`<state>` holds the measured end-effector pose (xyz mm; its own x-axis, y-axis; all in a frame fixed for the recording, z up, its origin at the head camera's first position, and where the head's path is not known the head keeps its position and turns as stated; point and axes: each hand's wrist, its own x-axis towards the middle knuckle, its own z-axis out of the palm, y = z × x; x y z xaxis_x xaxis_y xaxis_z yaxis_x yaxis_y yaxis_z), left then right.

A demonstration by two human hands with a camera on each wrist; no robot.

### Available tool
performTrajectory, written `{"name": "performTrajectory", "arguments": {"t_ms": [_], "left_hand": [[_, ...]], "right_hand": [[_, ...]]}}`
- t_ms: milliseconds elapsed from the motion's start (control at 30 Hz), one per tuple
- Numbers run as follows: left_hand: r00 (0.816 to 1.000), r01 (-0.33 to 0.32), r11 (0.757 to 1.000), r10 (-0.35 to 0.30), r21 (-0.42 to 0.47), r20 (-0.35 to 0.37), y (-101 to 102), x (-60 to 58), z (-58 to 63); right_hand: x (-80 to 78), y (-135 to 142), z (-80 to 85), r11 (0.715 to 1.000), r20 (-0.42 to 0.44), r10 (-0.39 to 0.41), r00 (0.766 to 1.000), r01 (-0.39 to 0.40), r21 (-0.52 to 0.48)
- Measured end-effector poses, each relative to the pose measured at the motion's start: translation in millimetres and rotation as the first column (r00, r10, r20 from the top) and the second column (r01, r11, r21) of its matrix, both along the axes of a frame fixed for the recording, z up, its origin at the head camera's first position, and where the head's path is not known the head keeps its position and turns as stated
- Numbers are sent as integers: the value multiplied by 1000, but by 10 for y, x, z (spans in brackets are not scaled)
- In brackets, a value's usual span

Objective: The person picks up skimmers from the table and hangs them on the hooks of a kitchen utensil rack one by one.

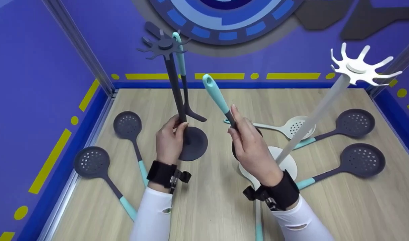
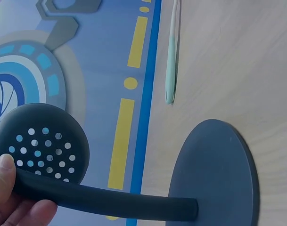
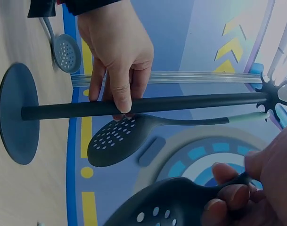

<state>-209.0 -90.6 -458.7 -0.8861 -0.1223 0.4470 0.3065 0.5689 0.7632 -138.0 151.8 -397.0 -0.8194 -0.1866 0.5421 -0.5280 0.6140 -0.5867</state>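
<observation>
My left hand [image 1: 169, 140] grips the lower pole of a dark utensil stand [image 1: 174, 83], which has a round base and a hooked crown. A dark skimmer [image 3: 117, 139] with a teal handle hangs from that crown, its perforated head close beside the pole. To the right, my right hand [image 1: 253, 147] holds a second dark skimmer [image 1: 216, 93] by its neck. Its teal handle points up and the head is low, mostly behind the hand in the head view. In the right wrist view, fingers [image 3: 233, 195] curl round the neck just above the perforated head.
A white stand [image 1: 311, 120] rises at right, near my right forearm. Dark skimmers lie at right [image 1: 355, 122] [image 1: 363, 159] and left [image 1: 127, 124] [image 1: 90, 162]. A white skimmer [image 1: 295, 125] lies behind the white pole; another pale utensil [image 1: 259, 214] lies under my right wrist. Printed walls enclose the table.
</observation>
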Motion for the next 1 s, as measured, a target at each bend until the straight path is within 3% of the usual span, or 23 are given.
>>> {"name": "performTrajectory", "arguments": {"t_ms": [200, 467, 1000], "left_hand": [[1000, -7, 1000, 7, 20, 18, -1, 2, 23], [1000, 5, 999, -5, 40, 11, -6, -1, 33], [1000, 0, 1000, 0, 26, 4, -7, 21, 39]], "right_hand": [[-5, 3, 4, 992, 56, -17, 998, 24, -125], [-18, 29, 27, 965, 42, -10, 999, 20, -261], [-53, 85, 5, 981, -37, -81, 996, 74, -179]]}}
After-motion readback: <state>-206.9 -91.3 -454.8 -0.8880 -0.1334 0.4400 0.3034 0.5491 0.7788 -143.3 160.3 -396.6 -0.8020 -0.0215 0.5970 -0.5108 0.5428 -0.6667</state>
